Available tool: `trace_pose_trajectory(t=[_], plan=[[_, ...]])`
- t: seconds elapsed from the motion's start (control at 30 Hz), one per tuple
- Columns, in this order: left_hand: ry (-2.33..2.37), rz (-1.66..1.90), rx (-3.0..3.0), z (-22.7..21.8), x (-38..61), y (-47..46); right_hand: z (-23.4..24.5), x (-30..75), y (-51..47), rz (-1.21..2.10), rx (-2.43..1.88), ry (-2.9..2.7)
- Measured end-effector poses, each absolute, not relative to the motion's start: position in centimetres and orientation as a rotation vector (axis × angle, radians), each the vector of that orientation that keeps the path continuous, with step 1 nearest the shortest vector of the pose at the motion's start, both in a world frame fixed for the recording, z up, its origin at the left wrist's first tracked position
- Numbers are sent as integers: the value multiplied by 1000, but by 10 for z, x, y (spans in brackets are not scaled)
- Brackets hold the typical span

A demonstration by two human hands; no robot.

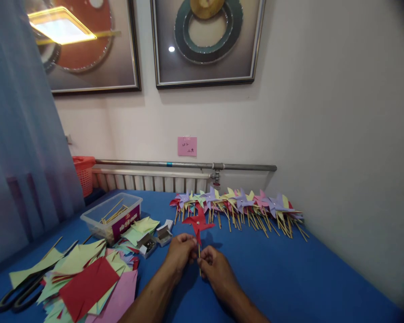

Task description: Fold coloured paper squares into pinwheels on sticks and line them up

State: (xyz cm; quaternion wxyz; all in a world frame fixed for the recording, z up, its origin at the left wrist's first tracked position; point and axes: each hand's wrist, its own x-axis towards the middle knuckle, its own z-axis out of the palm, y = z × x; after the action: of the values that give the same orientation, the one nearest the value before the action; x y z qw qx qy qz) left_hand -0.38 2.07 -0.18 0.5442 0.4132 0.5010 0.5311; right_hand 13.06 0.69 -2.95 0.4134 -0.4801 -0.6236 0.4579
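A red paper pinwheel (198,220) on a thin wooden stick stands upright between my hands, above the blue table. My right hand (215,269) is closed round the lower part of the stick, whose end pokes out below the fingers. At the pinwheel's lower blade, my left hand (182,251) is closed, its fingertips at the blade and the upper stick. A small pin head shows at the pinwheel's centre. Just left of my left hand sit small open boxes, one holding dark metal pins (149,246).
Finished pinwheels (242,202) lie in a row along the wall. On the left are a clear plastic tub (97,220) of sticks, cut coloured paper sheets (87,287) and black-handled scissors (23,291). A red basket (84,175) stands by the curtain and radiator.
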Motion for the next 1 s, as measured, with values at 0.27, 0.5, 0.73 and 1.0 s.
trace_pose_trajectory(t=[0.27, 0.5, 0.73, 1.0], plan=[[1409, 1395, 1256, -10, -3, 26, -28, 129, 3, 1081, -1239, -1622], [1475, 1486, 1228, -17, -1, 28, -33, 128, 4, 1006, -1257, -1664], [1534, 1492, 1289, -15, -4, 27, -32, 129, 2, 1021, -1258, -1652], [1525, 1429, 1308, -8, -3, 25, -33, 128, 2, 1057, -1207, -1626]])
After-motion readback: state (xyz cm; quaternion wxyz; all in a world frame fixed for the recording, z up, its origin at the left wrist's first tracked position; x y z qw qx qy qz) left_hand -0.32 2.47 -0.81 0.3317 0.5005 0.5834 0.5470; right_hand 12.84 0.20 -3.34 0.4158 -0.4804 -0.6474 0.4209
